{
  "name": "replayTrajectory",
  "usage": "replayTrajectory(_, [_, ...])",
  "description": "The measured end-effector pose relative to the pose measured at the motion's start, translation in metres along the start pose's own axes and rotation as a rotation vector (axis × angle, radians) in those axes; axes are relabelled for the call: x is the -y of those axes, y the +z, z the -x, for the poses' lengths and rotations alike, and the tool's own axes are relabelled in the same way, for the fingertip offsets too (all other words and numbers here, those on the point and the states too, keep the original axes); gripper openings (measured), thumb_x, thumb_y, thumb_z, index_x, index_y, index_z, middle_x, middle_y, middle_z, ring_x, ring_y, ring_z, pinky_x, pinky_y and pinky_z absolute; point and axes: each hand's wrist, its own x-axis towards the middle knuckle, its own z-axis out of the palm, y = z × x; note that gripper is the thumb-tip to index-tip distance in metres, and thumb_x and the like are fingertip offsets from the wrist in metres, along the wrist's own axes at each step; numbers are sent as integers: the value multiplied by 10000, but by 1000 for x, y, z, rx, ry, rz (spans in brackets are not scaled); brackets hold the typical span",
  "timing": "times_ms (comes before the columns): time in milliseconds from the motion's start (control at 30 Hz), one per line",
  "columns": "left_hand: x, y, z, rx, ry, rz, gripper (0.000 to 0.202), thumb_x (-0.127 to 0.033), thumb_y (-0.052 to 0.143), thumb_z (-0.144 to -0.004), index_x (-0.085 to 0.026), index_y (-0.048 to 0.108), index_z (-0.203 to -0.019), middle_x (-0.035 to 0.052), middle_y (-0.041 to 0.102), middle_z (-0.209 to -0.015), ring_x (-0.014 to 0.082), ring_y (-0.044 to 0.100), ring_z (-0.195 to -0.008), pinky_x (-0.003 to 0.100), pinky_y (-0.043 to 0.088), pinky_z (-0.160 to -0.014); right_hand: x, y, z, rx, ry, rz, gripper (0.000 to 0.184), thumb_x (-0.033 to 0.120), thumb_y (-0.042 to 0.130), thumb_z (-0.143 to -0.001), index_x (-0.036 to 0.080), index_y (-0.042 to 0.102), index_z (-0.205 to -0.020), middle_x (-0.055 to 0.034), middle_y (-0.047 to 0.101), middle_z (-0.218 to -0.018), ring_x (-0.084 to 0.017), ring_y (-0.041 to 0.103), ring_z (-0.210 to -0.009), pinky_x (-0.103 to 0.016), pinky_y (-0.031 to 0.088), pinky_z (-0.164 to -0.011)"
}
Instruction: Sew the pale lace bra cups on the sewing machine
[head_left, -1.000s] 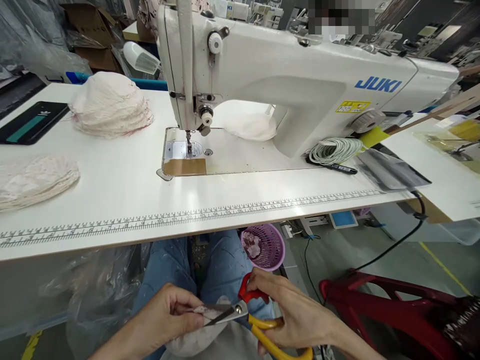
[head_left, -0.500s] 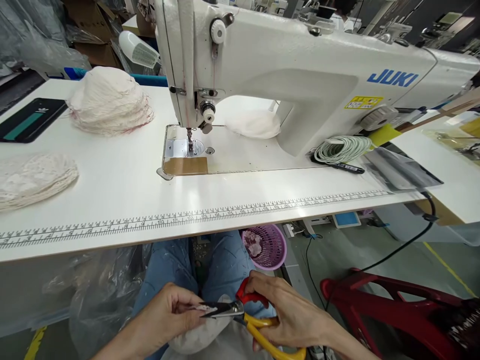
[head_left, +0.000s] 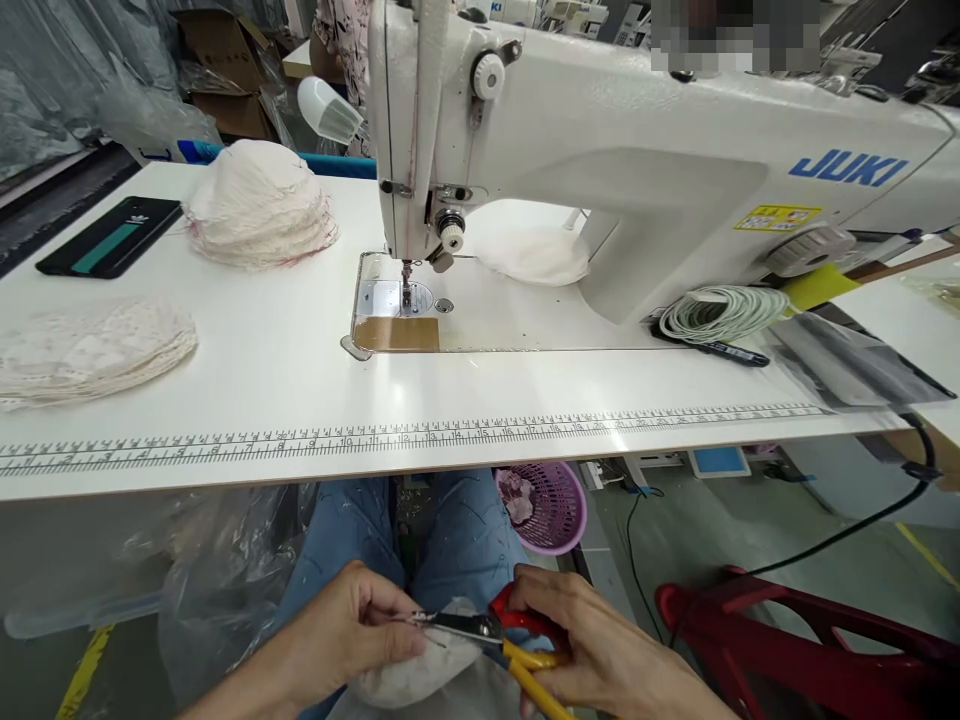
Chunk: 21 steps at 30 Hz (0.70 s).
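Note:
Low in the view, over my lap, my left hand (head_left: 341,640) pinches the edge of a white padded fabric piece (head_left: 420,670). My right hand (head_left: 592,650) grips scissors (head_left: 510,640) with one red and one yellow handle. Their blades are nearly closed and point left, meeting the fabric edge right at my left fingertips. Both hands are below the front edge of the white sewing table (head_left: 300,400).
A white JUKI sewing machine (head_left: 637,150) stands on the table. Two stacks of lace cups (head_left: 259,205) (head_left: 90,350) lie at left, beside a black phone (head_left: 112,237). A coiled cord (head_left: 720,312) lies at right. Below are a purple basket (head_left: 551,505) and a red frame (head_left: 810,640).
The view has shifted so everything sits further right. The scissor blades have closed on the fabric edge, and my hands have sunk slightly lower in the frame.

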Motion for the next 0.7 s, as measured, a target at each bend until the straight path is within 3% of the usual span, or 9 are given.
replayTrajectory(400, [-2,4,2,-29,-37,0,420,-526,767,-540,-115,693,-593,-54,381,-503,85,274,-511,229,158,-482,-9,5,0,-4,-53,-25,385,426,777,-656,190,570,-877,8,561,-819,-149,537,-706,-211,354,-597])
replayTrajectory(533, [-2,5,2,-22,-38,1,385,-496,755,-570,-118,712,-625,-52,400,-503,83,282,-506,223,168,-477,-11,6,1,1,-51,2,364,385,784,-655,193,556,-864,22,545,-784,-133,505,-654,-204,320,-554])
replayTrajectory(700, [-2,5,3,-29,-70,-2,416,-520,764,-538,-118,704,-628,-49,424,-508,88,297,-513,223,179,-482,-8,7,2,10,-25,26,380,358,796,-633,192,555,-875,10,576,-818,-150,534,-687,-211,347,-587])
